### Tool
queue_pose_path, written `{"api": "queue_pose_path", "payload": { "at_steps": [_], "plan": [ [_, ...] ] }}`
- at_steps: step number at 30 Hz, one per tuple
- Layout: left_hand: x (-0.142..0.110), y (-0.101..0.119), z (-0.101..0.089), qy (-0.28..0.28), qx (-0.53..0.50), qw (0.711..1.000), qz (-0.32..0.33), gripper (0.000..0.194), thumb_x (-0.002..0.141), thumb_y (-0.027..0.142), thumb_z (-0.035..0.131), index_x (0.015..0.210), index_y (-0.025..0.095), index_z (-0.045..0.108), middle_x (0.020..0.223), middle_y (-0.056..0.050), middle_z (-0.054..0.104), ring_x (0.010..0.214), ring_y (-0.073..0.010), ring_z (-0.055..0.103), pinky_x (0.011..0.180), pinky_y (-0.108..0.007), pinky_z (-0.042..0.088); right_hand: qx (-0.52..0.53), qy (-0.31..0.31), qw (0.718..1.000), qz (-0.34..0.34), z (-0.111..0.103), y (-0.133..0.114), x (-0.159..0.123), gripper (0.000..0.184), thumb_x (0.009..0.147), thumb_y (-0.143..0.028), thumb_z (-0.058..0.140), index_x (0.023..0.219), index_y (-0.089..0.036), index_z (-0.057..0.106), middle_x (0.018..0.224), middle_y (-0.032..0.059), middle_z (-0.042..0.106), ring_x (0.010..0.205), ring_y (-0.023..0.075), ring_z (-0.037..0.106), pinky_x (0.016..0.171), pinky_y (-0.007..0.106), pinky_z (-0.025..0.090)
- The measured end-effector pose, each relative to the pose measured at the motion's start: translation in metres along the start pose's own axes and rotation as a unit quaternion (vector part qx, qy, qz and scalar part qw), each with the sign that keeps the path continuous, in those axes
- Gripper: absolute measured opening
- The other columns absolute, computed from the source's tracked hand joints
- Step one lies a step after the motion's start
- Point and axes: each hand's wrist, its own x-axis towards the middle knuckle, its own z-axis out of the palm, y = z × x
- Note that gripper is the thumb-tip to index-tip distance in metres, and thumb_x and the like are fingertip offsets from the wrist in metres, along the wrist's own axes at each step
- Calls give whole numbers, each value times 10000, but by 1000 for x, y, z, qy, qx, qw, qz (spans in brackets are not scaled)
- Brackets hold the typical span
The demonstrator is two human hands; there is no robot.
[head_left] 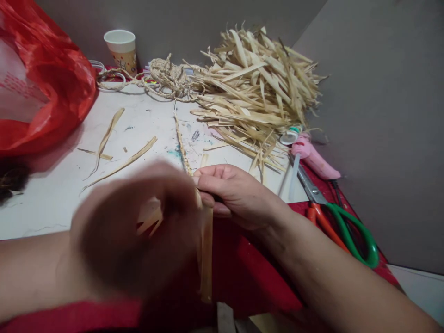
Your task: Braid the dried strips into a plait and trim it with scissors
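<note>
A thin braid [180, 135] of dried, straw-coloured leaf strips runs toward me over the white board. My right hand [225, 190] pinches its near end between thumb and fingers. Below that grip a loose flat strip [207, 254] hangs down over the red cloth. My left hand [133, 231] is beside the pinch, smeared by motion, so its fingers cannot be read. Part of a pale strip [151, 219] shows through the gap in that hand.
Behind lies a large pile of dried strips [256, 78], with a coiled braid [166, 76] and paper cup [121, 51] to its left. A red plastic bag [69, 78] stands left. At right are a pink glue gun [315, 157] and scissors [333, 217]. Loose strips [130, 159] lie on the white board [41, 210].
</note>
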Motion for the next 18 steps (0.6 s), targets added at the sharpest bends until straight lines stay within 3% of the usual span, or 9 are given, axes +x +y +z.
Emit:
{"api": "queue_pose_path", "payload": {
  "at_steps": [3, 6, 8, 12, 18],
  "plan": [
    [19, 28, -12, -22, -132, 991, 7, 115, 773, 263, 585, 866, 200, 607, 614, 11, 567, 616, -124, 557, 531, -190, 435, -6, -15, 1000, -19, -3, 0, 0, 252, 788, -318, 597, 618, -146, 525, 438, -72, 405, 321, 18, 226, 344, 194, 118],
    [24, 57, -15, -159, -277, 944, -79, 103, 724, 201, 594, 811, 169, 549, 645, -6, 594, 543, -107, 551, 545, -231, 466, -32, -17, 999, -22, -3, 1, 1, 236, 765, -328, 625, 653, -143, 530, 441, -80, 412, 323, 14, 221, 335, 181, 117],
    [23, 62, -14, -217, -300, 920, -125, 67, 720, 195, 574, 760, 163, 531, 630, -6, 581, 448, -76, 480, 454, -209, 405, -57, -21, 998, -20, -3, 1, 1, 234, 752, -321, 641, 652, -148, 517, 434, -86, 403, 328, 14, 224, 334, 172, 122],
    [22, 56, -14, -220, -246, 938, -104, 73, 699, 187, 602, 721, 171, 534, 526, 45, 485, 394, -39, 352, 388, -170, 242, -101, -17, 995, -13, -4, 0, 1, 226, 766, -298, 626, 649, -159, 491, 452, -81, 414, 351, 19, 265, 349, 163, 160],
    [21, 56, -21, -194, -94, 976, -38, 150, 732, 283, 597, 645, 168, 554, 467, 53, 437, 392, -43, 305, 386, -187, 170, -194, 0, 981, -17, -6, 3, -1, 215, 779, -305, 615, 677, -161, 493, 532, -58, 451, 429, 38, 313, 409, 177, 218]
  ]
}}
